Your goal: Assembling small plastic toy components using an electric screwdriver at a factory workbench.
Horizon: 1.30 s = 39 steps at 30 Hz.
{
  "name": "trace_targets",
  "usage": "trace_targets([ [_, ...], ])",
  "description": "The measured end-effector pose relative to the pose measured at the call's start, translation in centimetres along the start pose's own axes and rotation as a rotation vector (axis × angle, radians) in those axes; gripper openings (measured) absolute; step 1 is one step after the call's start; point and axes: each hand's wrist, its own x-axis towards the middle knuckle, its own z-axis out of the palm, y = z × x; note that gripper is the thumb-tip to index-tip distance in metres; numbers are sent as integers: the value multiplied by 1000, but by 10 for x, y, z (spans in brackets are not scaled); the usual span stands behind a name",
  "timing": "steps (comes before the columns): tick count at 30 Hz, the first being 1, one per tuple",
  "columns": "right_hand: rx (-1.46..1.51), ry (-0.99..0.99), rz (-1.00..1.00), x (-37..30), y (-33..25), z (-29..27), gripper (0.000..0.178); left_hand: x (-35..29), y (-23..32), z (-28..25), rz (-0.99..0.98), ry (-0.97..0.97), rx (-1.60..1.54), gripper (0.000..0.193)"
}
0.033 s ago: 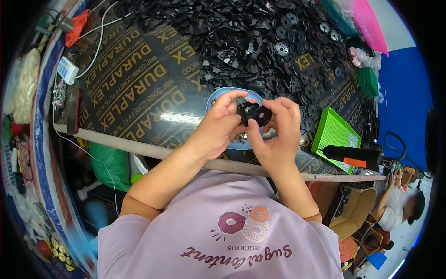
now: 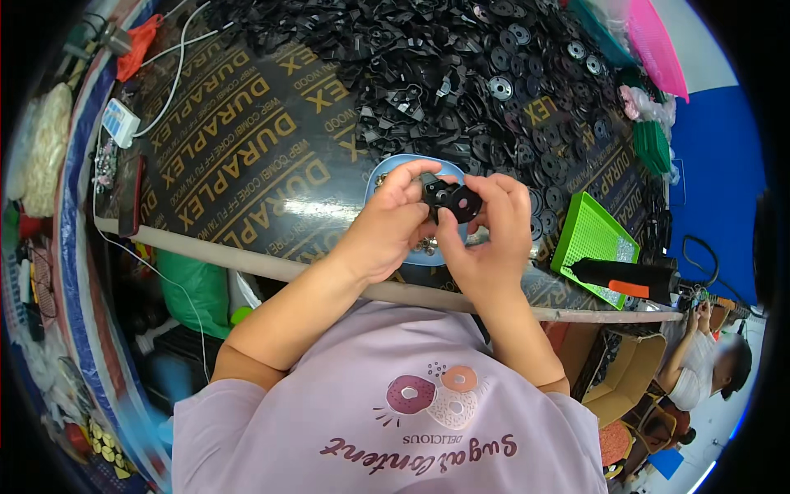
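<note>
My left hand (image 2: 385,222) is closed around a black moulded part (image 2: 438,191), its fingers and thumb near the part's left side. Pinched between the thumb and fingers of my right hand (image 2: 494,239) is a black round disc (image 2: 467,203) with a hole in its middle. The disc lies against the right side of the moulded part; whether the two are joined I cannot tell. Below both hands stands a light blue tray (image 2: 425,259) with small metal pieces (image 2: 427,244), partly hidden by my hands.
Piled black parts (image 2: 403,99) and round discs (image 2: 500,87) cover the table's far side. On the right are a green basket (image 2: 586,235) and a black-and-orange tool (image 2: 625,278). A phone (image 2: 130,198) and a power strip (image 2: 121,123) lie left. Another person (image 2: 699,370) sits far right.
The black disc has tilted slightly, its face showing more toward me. Both hands have barely moved.
</note>
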Motion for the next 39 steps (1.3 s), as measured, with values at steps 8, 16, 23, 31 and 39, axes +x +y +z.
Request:
trace_targets([
  [8, -308, 41, -187, 7, -4, 7, 43, -3, 3, 5, -32, -28, 29, 47],
  [16, -33, -175, -58, 10, 4, -19, 66, -6, 6, 8, -22, 5, -63, 41],
  [23, 2, -349, -95, 18, 11, -29, 67, -7, 0, -5, -74, -98, -64, 44],
  [31, 111, -280, -41, 12, 17, -22, 57, -11, 5, -1, -97, -113, -44, 44],
  [39, 38, -273, -53, 11, 15, -19, 52, -12, 2, -6, -85, -134, 6, 46],
])
